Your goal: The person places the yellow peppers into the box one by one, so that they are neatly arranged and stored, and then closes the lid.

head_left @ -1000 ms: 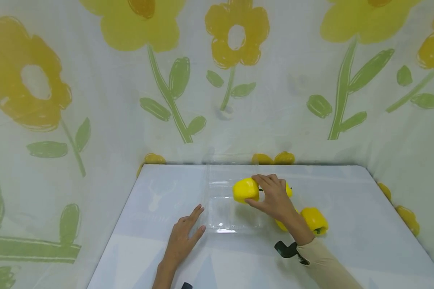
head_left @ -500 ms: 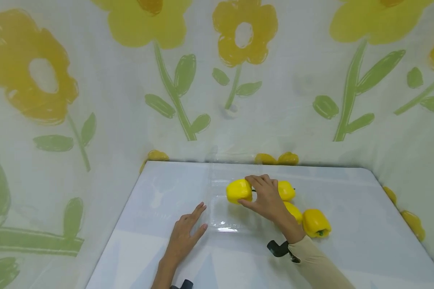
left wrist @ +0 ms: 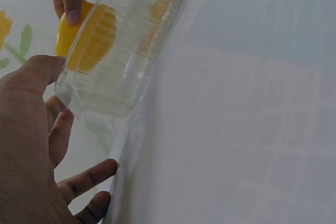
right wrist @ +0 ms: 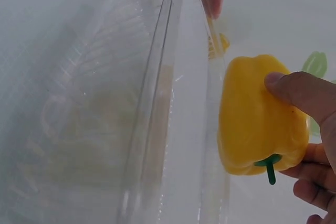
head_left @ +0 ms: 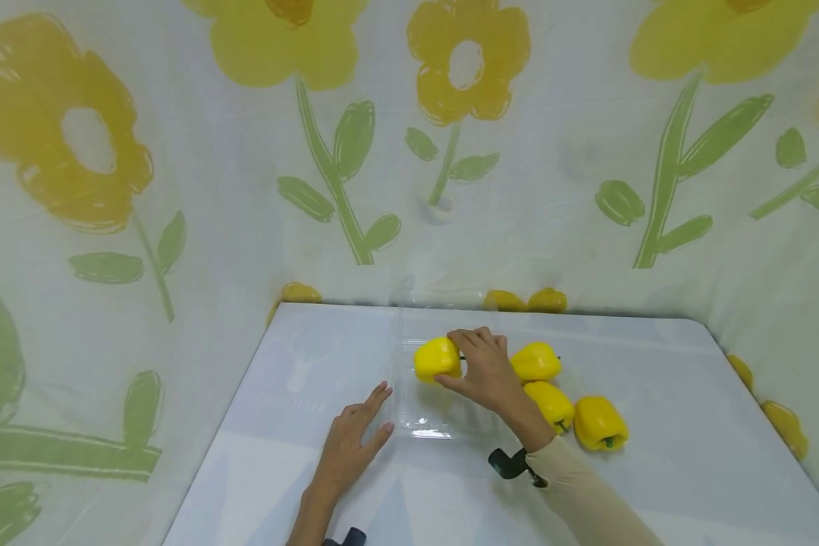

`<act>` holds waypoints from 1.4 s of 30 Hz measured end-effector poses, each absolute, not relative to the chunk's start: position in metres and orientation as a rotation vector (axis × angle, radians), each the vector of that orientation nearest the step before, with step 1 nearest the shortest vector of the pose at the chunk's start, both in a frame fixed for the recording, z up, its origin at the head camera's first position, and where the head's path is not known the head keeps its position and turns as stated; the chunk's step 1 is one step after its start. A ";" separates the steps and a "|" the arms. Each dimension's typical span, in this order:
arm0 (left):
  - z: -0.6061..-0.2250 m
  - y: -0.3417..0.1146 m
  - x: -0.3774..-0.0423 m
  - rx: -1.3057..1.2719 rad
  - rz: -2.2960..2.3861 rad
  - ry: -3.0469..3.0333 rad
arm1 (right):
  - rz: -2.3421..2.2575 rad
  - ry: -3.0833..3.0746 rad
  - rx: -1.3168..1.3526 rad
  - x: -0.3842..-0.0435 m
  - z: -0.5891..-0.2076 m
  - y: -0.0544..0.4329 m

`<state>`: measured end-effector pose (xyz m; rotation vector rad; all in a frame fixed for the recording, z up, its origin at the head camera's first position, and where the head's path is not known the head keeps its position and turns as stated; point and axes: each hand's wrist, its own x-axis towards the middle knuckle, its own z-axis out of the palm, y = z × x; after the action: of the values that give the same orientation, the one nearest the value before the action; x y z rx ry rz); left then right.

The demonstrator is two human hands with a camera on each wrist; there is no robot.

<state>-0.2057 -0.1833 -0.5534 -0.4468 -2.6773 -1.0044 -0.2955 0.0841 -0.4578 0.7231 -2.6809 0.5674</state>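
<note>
My right hand (head_left: pixel 486 369) grips a yellow bell pepper (head_left: pixel 437 360) between thumb and fingers, above a clear plastic box (head_left: pixel 428 434). In the right wrist view the held pepper (right wrist: pixel 260 119) shows its green stem, beside the box's rim. My left hand (head_left: pixel 350 440) lies at the box's left side with fingers extended. Its thumb (left wrist: pixel 44 72) meets the box's rim in the left wrist view. Three more yellow bell peppers lie to the right: one at the back (head_left: pixel 535 362), one in the middle (head_left: pixel 550 404), one farthest right (head_left: pixel 600 423).
The box's clear lid (head_left: pixel 444 300) stands raised at the back, near the table's far edge. A white table (head_left: pixel 669 470) carries everything. Behind it hangs a flower-printed cloth (head_left: pixel 539 189). A black wrist mount (head_left: pixel 508 463) sits on my right wrist.
My right hand has carried the pepper leftward over the box, uncovering the peppers behind it. The left hand stays at the box's side. The head view has shifted slightly.
</note>
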 end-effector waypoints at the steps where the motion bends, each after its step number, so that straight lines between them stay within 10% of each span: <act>1: -0.554 -0.183 -0.206 -0.449 -0.996 -2.677 | 0.557 -2.686 0.721 -0.296 -0.458 0.083; 42: -0.556 -0.185 -0.206 -0.437 -1.001 -2.711 | 0.499 -2.793 0.660 -0.300 -0.487 0.045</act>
<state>-0.2061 -0.1846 -0.5558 -0.4372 -2.7110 -1.0006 -0.3005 0.0449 -0.4874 0.6599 -2.7935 0.4985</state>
